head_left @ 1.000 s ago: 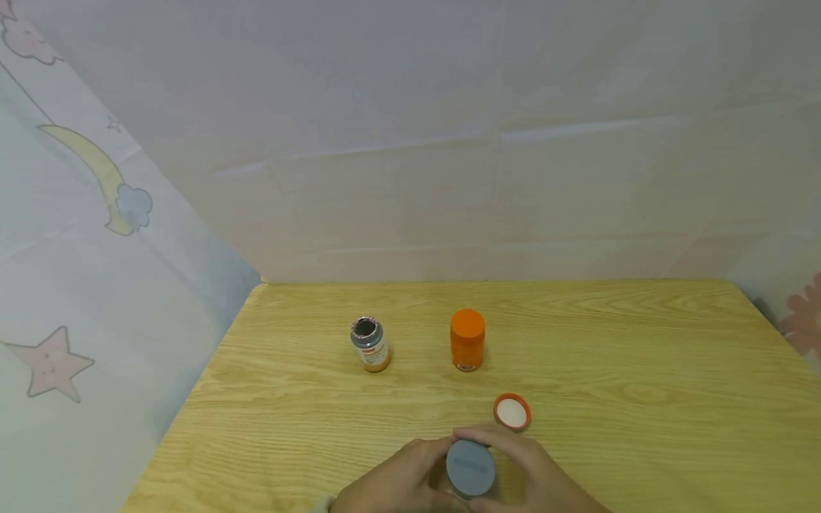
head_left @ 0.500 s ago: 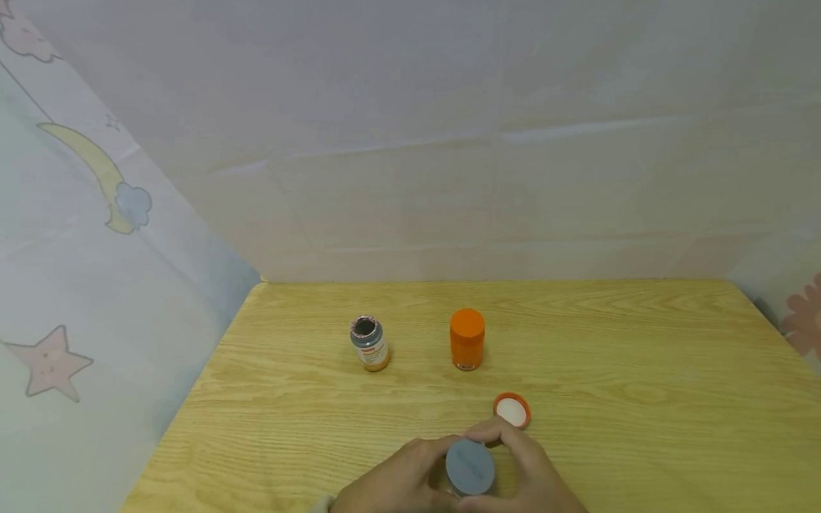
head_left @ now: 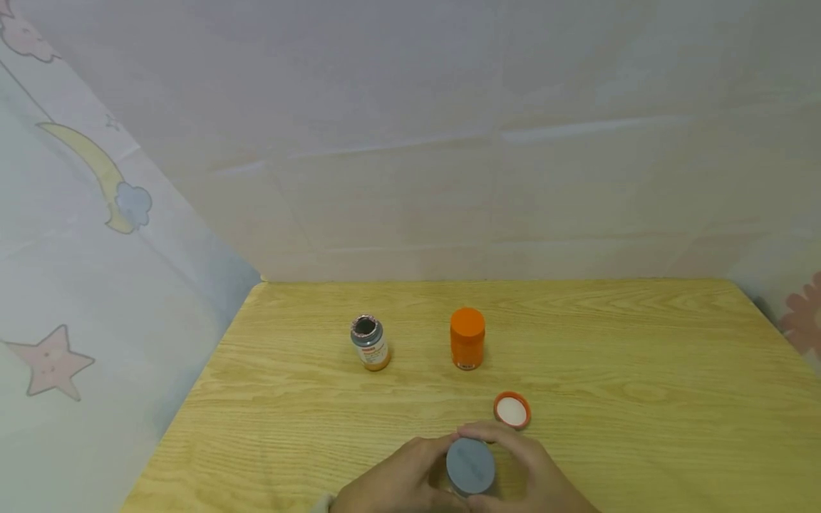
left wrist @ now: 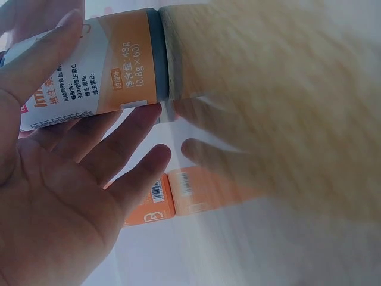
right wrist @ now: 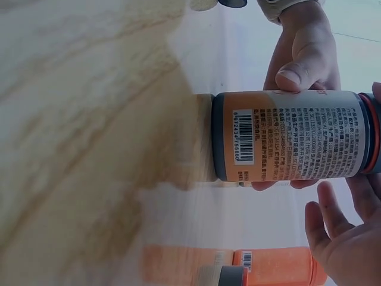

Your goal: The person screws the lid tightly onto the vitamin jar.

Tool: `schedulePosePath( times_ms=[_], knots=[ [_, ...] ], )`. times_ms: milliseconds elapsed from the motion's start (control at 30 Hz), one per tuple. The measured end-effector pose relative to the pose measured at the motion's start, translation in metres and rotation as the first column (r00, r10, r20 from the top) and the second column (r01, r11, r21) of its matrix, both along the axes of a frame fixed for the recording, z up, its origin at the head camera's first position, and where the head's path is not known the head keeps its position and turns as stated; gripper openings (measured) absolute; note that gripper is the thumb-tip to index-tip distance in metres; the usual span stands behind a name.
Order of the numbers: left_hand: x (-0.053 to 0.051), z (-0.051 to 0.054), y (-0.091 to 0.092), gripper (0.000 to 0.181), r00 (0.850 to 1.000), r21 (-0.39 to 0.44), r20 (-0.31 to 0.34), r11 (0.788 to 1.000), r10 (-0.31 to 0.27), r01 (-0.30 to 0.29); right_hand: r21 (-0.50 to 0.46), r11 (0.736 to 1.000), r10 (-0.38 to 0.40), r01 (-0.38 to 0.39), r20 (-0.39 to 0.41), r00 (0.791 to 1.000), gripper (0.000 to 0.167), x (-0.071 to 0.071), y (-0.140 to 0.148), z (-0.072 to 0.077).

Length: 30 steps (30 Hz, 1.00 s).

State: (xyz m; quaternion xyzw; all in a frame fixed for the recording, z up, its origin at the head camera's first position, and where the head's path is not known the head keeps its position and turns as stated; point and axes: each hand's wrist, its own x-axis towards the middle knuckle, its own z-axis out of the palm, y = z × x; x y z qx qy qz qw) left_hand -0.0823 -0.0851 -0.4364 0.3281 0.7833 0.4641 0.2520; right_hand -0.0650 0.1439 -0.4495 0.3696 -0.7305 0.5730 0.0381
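Observation:
A jar with a grey lid [head_left: 471, 467] stands upright at the table's near edge between both hands. My left hand [head_left: 394, 481] holds its body from the left; in the left wrist view, thumb and fingers wrap the white and orange label [left wrist: 128, 65]. From the right, my right hand [head_left: 529, 467] has its index finger and thumb at the lid's rim. The right wrist view shows the jar's barcode side [right wrist: 286, 136], with the left hand [right wrist: 306, 59] behind it and the right hand [right wrist: 351, 244] near the lid end, other fingers spread.
An uncapped grey jar [head_left: 372, 345] stands at the back left of the wooden table [head_left: 641, 356]. Right of it is a capped orange jar [head_left: 467, 340]. A loose lid [head_left: 512, 411] lies inside up, just beyond the right hand. A patterned cloth [head_left: 410, 178] hangs behind.
The right hand's fingers have shifted around the grey lid, drawing back and then forward again, and the mark on the lid's top is turned. The left hand and the jar have stayed in place.

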Motion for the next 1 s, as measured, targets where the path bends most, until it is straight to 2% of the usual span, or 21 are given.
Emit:
schedulePosePath(
  times_ms=[300,400,533,600,667,733,833,1000],
  knots=[
    [-0.0015,0.0,0.0023,0.053,1.0,-0.021,0.014,1.0,0.014,-0.014,0.001,0.993,-0.119,0.119,0.09,0.989,0.065,0.0042,-0.0057,0.0016],
    [-0.0023,-0.0001,0.0025,0.055,1.0,-0.033,0.011,0.999,0.016,-0.015,0.03,0.99,-0.137,0.135,0.057,0.989,0.067,0.0039,-0.0062,0.0027],
    [-0.0023,0.0006,0.003,0.059,1.0,-0.043,-0.016,0.999,0.01,-0.01,0.074,0.99,-0.12,0.121,-0.012,0.993,0.073,0.0017,-0.004,0.0038],
    [-0.0018,0.0008,0.003,0.061,0.999,-0.04,-0.033,0.999,0.004,-0.005,0.066,0.993,-0.089,0.093,-0.058,0.994,0.074,0.0001,-0.0031,0.0036],
    [-0.001,0.0007,0.0023,0.062,0.999,-0.034,-0.035,0.999,0.005,-0.006,0.049,0.997,-0.058,0.061,-0.07,0.996,0.071,-0.0005,-0.0027,0.0036],
    [-0.0007,0.0006,0.0019,0.061,1.0,-0.026,-0.013,1.0,0.009,-0.01,0.029,0.999,-0.036,0.039,-0.099,0.994,0.068,-0.0014,-0.0023,0.0029],
    [-0.0007,0.0004,0.0013,0.06,1.0,-0.012,0.023,1.0,0.015,-0.014,0.019,0.999,-0.032,0.034,-0.086,0.996,0.064,-0.001,-0.0018,0.0027],
    [-0.0005,0.0001,0.0007,0.057,1.0,-0.002,0.024,1.0,0.01,-0.01,0.005,0.998,-0.067,0.067,-0.055,0.996,0.062,0.0004,-0.0032,0.0024]
  ],
)
